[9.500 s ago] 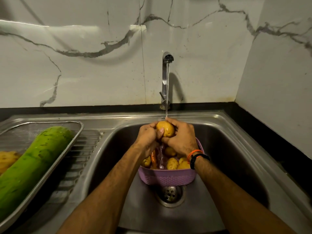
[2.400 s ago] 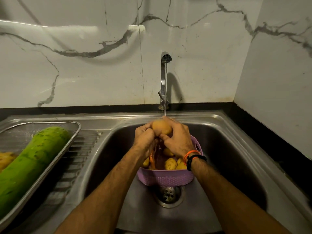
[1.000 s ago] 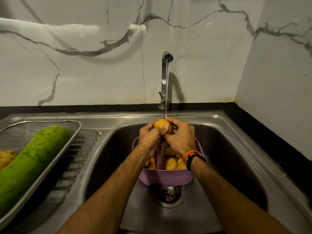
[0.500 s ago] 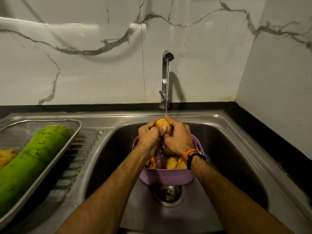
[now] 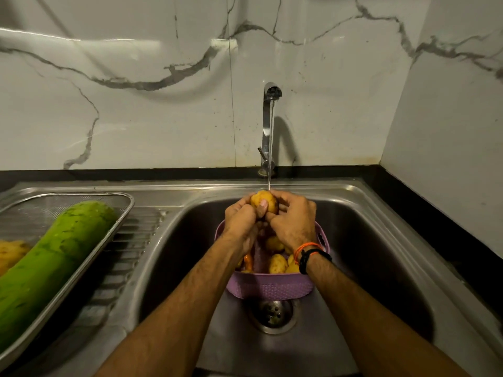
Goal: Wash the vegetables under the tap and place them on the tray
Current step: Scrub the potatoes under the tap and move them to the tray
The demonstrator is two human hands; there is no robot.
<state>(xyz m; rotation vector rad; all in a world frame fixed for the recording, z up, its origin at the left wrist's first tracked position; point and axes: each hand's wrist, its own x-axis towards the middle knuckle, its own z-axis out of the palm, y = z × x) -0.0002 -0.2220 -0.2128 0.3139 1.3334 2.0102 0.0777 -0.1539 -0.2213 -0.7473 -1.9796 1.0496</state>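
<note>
Potato (image 5: 263, 201) held under the running tap (image 5: 269, 110), over the basket (image 5: 269, 288) in the sink (image 5: 381, 240).

Gripped from both sides: left hand (image 5: 243, 223) curled round it with the thumb pressed on its front, right hand (image 5: 292, 221) curled round its other side. Thin stream of water (image 5: 270, 145) landing on its top. More potatoes (image 5: 277, 263) and something orange below in the purple basket, just behind the drain (image 5: 272, 312). Off to the left, on the draining board, a steel tray (image 5: 119, 227) with a long green gourd (image 5: 51, 262) and a yellowish vegetable (image 5: 11, 254) at the frame edge.
</note>
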